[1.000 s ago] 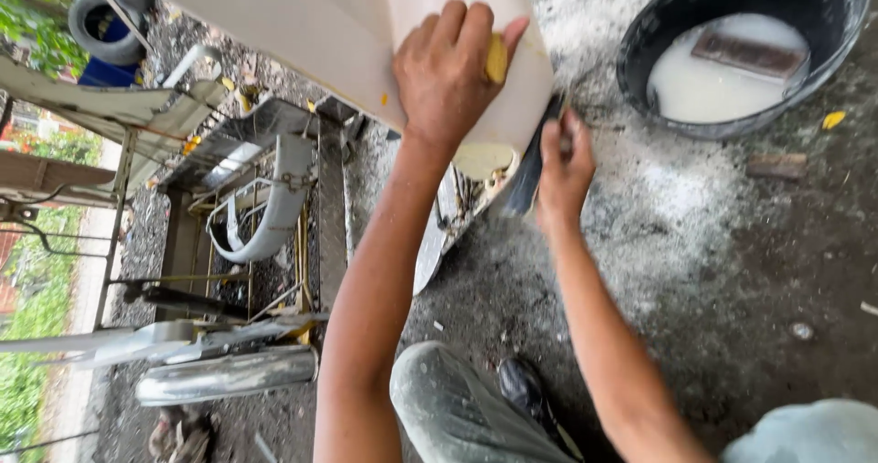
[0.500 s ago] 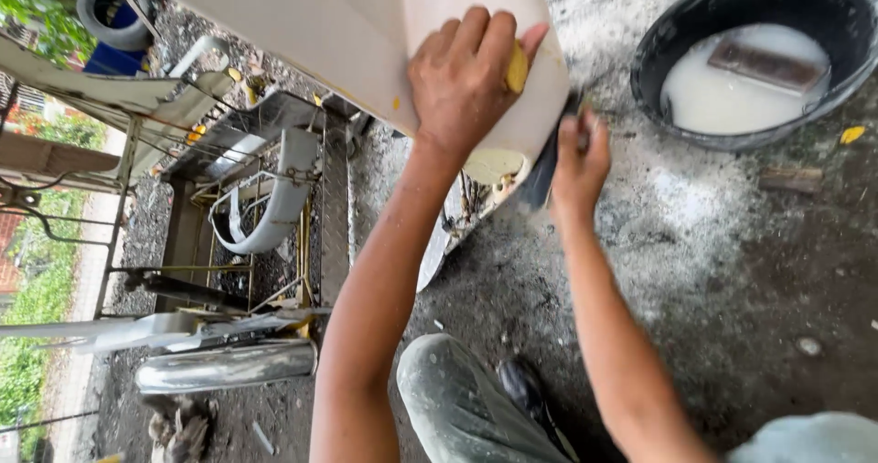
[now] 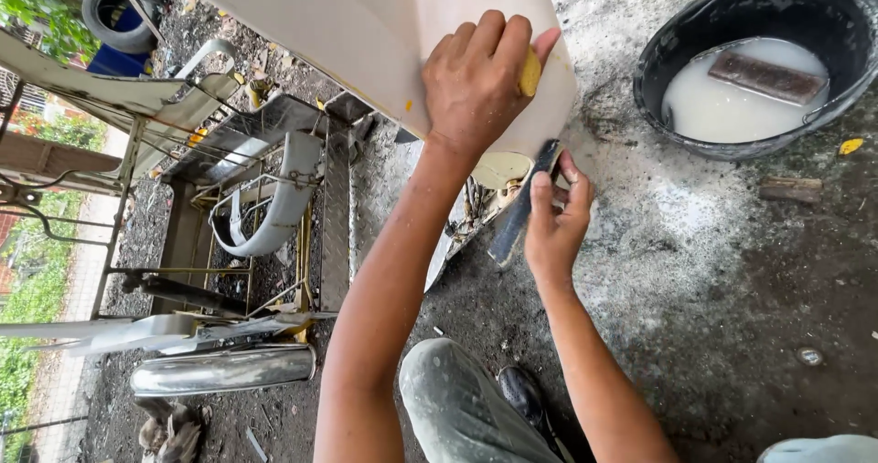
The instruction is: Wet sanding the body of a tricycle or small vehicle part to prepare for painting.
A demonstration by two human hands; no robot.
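My left hand (image 3: 476, 84) presses a small yellow pad (image 3: 530, 72) flat against a large cream-coloured panel (image 3: 366, 33) that slopes across the top of the view. My right hand (image 3: 553, 225) is just below it, fingers closed around a dark narrow strip (image 3: 510, 234) at the panel's lower edge. Beneath the panel's rounded lower corner, some metal parts show only in part. My knee in dusty grey trousers (image 3: 457, 408) and a black shoe (image 3: 526, 394) are at the bottom.
A black tub (image 3: 658, 61) at the upper right holds milky water with a brown block (image 3: 766, 77) in it. A metal vehicle frame (image 3: 274, 198) and a chrome pipe (image 3: 224, 369) lie to the left. A tyre (image 3: 114, 10) sits far left. The concrete ground is dusty and wet.
My left hand and the yellow pad have shifted a little along the panel. My right hand keeps its hold on the dark strip. The view has drifted slightly.
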